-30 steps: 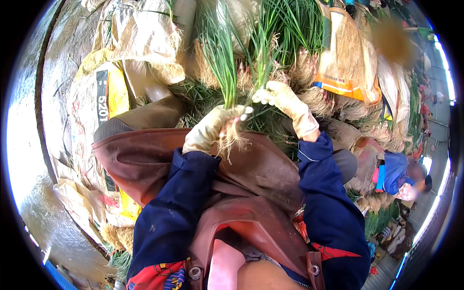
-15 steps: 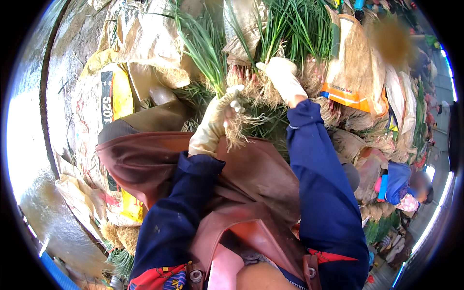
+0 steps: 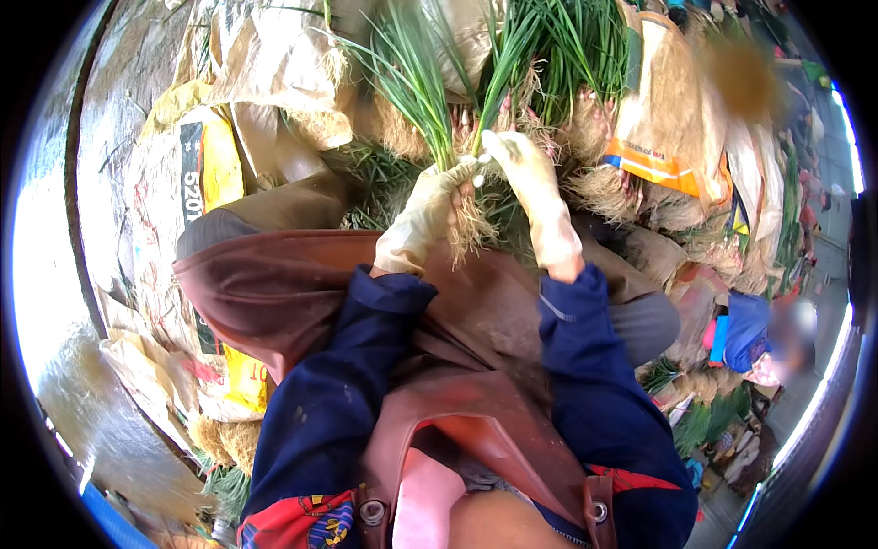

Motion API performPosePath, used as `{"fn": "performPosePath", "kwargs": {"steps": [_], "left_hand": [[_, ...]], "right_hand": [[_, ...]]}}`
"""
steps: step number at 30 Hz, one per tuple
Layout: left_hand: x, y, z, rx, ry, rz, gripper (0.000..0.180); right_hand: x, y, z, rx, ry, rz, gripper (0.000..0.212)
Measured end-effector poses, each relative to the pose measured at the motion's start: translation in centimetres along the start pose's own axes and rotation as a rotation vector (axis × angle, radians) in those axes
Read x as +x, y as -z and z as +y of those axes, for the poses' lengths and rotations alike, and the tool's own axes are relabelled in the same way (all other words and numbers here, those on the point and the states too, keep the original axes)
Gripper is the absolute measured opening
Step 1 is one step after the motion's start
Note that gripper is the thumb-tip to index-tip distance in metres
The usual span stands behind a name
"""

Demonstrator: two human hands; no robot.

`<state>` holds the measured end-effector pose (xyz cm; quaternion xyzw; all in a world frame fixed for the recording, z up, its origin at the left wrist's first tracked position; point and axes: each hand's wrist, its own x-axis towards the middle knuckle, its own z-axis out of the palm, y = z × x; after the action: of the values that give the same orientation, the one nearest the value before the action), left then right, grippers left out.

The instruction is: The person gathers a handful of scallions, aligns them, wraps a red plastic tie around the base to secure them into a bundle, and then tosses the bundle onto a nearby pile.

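The left hand (image 3: 422, 220), in a pale glove, is closed around a small bunch of green onions (image 3: 422, 101) just above the roots, so that the tangled root tuft (image 3: 471, 229) hangs below the fist and the long green leaves fan upward and away from the body. The right hand (image 3: 535, 197), gloved the same way, meets it at the white bases of the stalks: its fingertips (image 3: 489, 146) pinch there, touching the bunch right beside the left thumb, so the two hands are together on the same bundle, held in the air above the lap. It looks like the cleaning step, with the right hand stripping an outer skin or picking one stalk free while the left keeps the bunch steady; whether anything has come loose cannot be told. The next move would seem to call for a firm hold by the left hand and a short pull by the right along the stalk, gentle enough not to snap the leaves. Beneath the hands a brown apron (image 3: 302, 284) spreads over the knees, and dark blue sleeves (image 3: 329, 412) run back to the lower edge. Beyond the bunch, more green onions with pale roots (image 3: 567, 55) lie heaped among tan sacks (image 3: 274, 64), with a yellow printed bag (image 3: 219, 156) at the left. Another person (image 3: 759, 334) sits at the far right.
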<state>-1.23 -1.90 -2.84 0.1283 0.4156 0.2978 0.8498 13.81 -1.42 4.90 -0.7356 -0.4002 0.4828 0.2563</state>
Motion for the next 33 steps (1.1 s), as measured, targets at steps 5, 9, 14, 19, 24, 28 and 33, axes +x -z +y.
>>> {"fn": "performPosePath", "kwargs": {"steps": [5, 9, 14, 19, 24, 28, 33], "left_hand": [[-1.7, -0.1, 1.0, -0.235, 0.029, -0.242, 0.028], [-3.9, -2.0, 1.1, -0.455, -0.039, -0.358, 0.031], [-3.6, -1.0, 2.7, -0.367, -0.205, -0.325, 0.031], [-2.7, -0.2, 2.2, -0.217, -0.159, -0.196, 0.031], [-2.1, -1.0, 1.5, -0.098, -0.144, -0.021, 0.034], [-1.5, -1.9, 1.8, -0.057, -0.089, 0.08, 0.034], [-1.2, -0.5, 1.7, 0.028, -0.108, 0.093, 0.032]], "right_hand": [[3.0, -3.0, 2.9, 1.138, -0.116, -0.448, 0.029], [0.5, -3.3, 3.2, 0.88, -0.274, -0.25, 0.039], [1.5, 0.3, 11.2, -0.927, 0.243, -0.204, 0.036], [5.2, 2.6, 0.2, -1.088, -0.113, 0.13, 0.059], [11.2, 2.7, -1.0, -1.093, 0.094, 0.332, 0.049], [11.1, 3.9, -1.6, -0.869, -0.021, 0.176, 0.036], [4.5, 2.8, -1.1, -0.098, -0.035, -0.164, 0.03]]}}
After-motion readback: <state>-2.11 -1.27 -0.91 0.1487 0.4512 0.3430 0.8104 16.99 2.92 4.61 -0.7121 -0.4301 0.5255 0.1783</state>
